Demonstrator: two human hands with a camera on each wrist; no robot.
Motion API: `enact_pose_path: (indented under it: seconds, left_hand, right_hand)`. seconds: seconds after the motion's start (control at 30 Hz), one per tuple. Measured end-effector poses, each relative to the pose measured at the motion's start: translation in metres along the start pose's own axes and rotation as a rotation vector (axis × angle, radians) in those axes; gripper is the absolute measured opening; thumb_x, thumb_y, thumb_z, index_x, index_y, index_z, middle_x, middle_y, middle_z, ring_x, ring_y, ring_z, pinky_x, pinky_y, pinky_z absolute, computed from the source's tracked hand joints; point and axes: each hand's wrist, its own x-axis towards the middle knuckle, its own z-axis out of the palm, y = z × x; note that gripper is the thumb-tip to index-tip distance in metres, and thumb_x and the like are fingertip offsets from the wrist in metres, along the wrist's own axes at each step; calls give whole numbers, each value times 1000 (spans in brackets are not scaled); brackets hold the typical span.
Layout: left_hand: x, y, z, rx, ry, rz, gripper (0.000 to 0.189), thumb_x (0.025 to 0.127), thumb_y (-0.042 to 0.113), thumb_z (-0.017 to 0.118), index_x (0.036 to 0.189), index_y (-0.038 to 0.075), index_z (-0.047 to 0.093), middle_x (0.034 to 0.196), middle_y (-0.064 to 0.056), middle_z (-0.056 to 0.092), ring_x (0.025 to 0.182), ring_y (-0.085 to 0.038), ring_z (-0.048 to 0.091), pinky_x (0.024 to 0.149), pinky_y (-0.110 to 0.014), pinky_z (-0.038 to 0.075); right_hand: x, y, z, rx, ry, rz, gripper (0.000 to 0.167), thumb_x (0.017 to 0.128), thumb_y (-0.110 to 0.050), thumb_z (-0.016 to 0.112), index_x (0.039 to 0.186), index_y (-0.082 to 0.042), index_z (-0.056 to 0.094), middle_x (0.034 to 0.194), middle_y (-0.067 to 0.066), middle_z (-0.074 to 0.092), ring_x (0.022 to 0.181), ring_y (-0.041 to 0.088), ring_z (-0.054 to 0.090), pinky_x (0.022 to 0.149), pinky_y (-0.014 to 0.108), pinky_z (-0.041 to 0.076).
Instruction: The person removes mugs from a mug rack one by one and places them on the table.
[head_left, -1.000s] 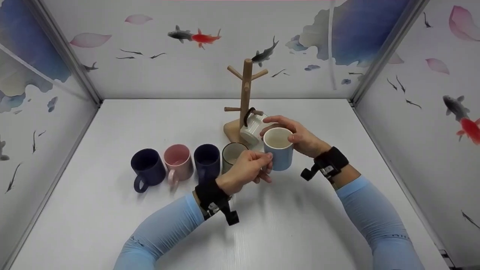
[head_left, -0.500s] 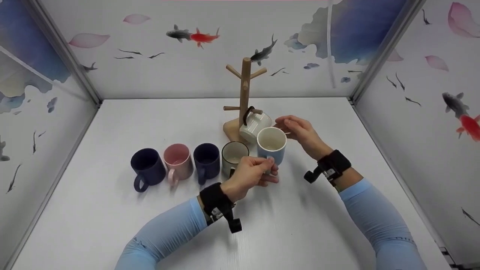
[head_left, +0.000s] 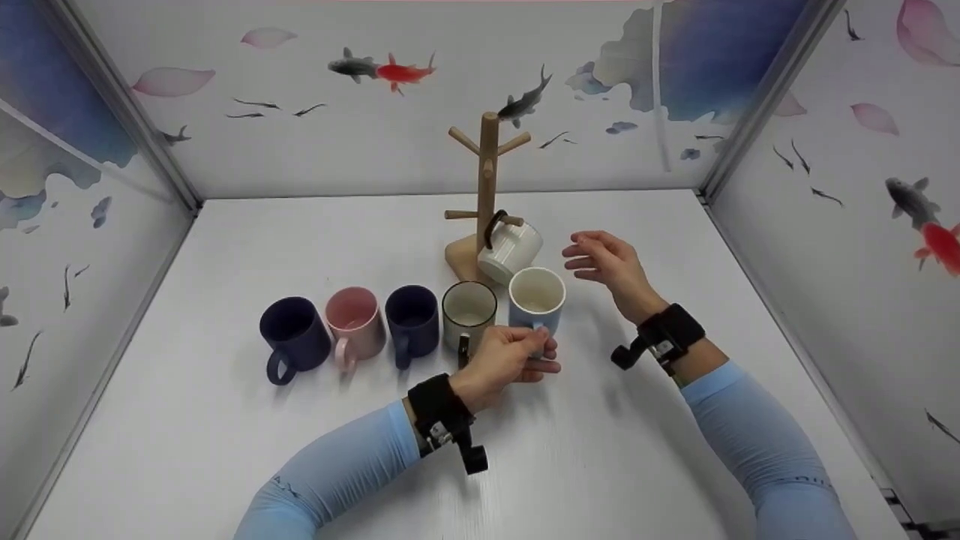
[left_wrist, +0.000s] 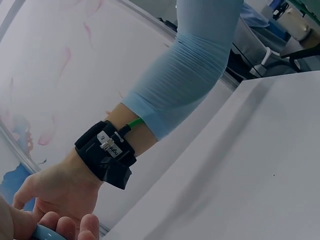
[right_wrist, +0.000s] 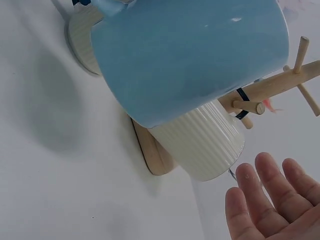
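Note:
My left hand (head_left: 506, 360) pinches the handle of a light blue mug (head_left: 546, 321), which is upright with its cream inside showing. In the left wrist view only a sliver of blue handle (left_wrist: 46, 233) shows between the fingers. My right hand (head_left: 609, 268) is apart from the mug, off to its right, fingers extended and holding nothing. The right wrist view has the blue mug (right_wrist: 195, 50) large in front of the rack. Just behind it, a white ribbed mug (head_left: 512, 251) with a dark handle hangs tilted from a lower peg of the wooden mug tree (head_left: 487, 176).
Left of the blue mug stands a row: a grey-white mug with a dark rim (head_left: 466, 319), a navy mug (head_left: 412, 322), a pink mug (head_left: 356, 324) and another navy mug (head_left: 296, 334). Printed panels (head_left: 300, 150) wall the white table (head_left: 225, 450) at back and sides.
The right hand has let go of the blue mug and drawn back to the right. The left hand has brought the mug slightly left and lower, beside the grey-white mug.

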Motion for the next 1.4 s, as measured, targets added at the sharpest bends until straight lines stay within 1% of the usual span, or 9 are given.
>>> enact_pose_path:
  seconds: [0.13, 0.37, 0.57, 0.7, 0.9, 1.0, 1.13, 1.3, 1.4]
  left_hand:
    - [3, -8, 0, -14, 8, 3, 33, 115, 24, 64, 113, -5, 81, 97, -1, 76, 89, -14, 84, 75, -24, 64]
    - [3, -18, -2, 4, 41, 7, 35, 116, 22, 63, 114, -9, 78, 100, -4, 78, 90, -14, 84, 75, -23, 64]
    - [6, -22, -2, -10, 85, 8, 33, 115, 21, 63, 113, -8, 78, 109, -14, 81, 91, -15, 85, 77, -25, 67]
    - [7, -26, -2, -19, 94, 6, 32, 115, 18, 63, 114, -10, 77, 109, -15, 81, 91, -17, 85, 81, -28, 69]
    - [7, -32, -3, -7, 99, -16, 35, 116, 19, 62, 124, -12, 75, 121, -24, 81, 94, -17, 85, 83, -29, 69]
    - [7, -34, -4, -5, 100, -28, 36, 116, 19, 62, 127, -13, 75, 127, -27, 80, 95, -18, 85, 85, -30, 70]
    - [7, -36, -4, -7, 99, -36, 36, 116, 18, 61, 129, -13, 75, 130, -28, 79, 97, -19, 86, 88, -33, 70]
    - [8, -37, -5, -22, 103, -44, 36, 116, 18, 61, 131, -12, 74, 133, -27, 78, 104, -22, 86, 92, -35, 70]
    - [6, -38, -4, -40, 108, -42, 35, 116, 17, 61, 132, -12, 73, 135, -26, 77, 108, -26, 85, 94, -36, 69]
  right_hand:
    - [-1, 4, -1, 15, 27, 8, 48, 118, -42, 57, 151, -8, 59, 129, 6, 78, 116, 20, 79, 103, 32, 64]
    - [-3, 10, -3, 18, 32, 39, 47, 118, -42, 57, 151, -8, 59, 127, 3, 78, 113, 16, 78, 105, 34, 64]
    - [-7, 15, -1, -29, 33, 53, 48, 117, -41, 59, 151, -7, 59, 136, 13, 76, 116, 20, 79, 108, 37, 64]
    - [-8, 19, 1, -60, 22, 52, 49, 116, -40, 60, 151, -6, 60, 143, 20, 73, 121, 26, 78, 108, 36, 64]
    - [-10, 24, 5, -75, 14, 61, 46, 116, -38, 61, 150, -6, 61, 144, 20, 72, 128, 33, 75, 108, 36, 63]
    - [-10, 25, 6, -70, 13, 66, 46, 116, -37, 61, 149, -6, 62, 144, 20, 72, 128, 32, 76, 108, 36, 63]
    - [-10, 26, 7, -69, 15, 73, 47, 116, -37, 61, 149, -4, 62, 144, 22, 72, 124, 27, 77, 108, 36, 63]
    - [-10, 25, 8, -62, 16, 82, 47, 116, -36, 62, 149, -3, 62, 143, 21, 73, 121, 24, 78, 106, 33, 64]
    - [-10, 27, 8, -51, 33, 77, 46, 115, -35, 63, 148, -3, 63, 139, 18, 75, 116, 20, 78, 102, 31, 64]
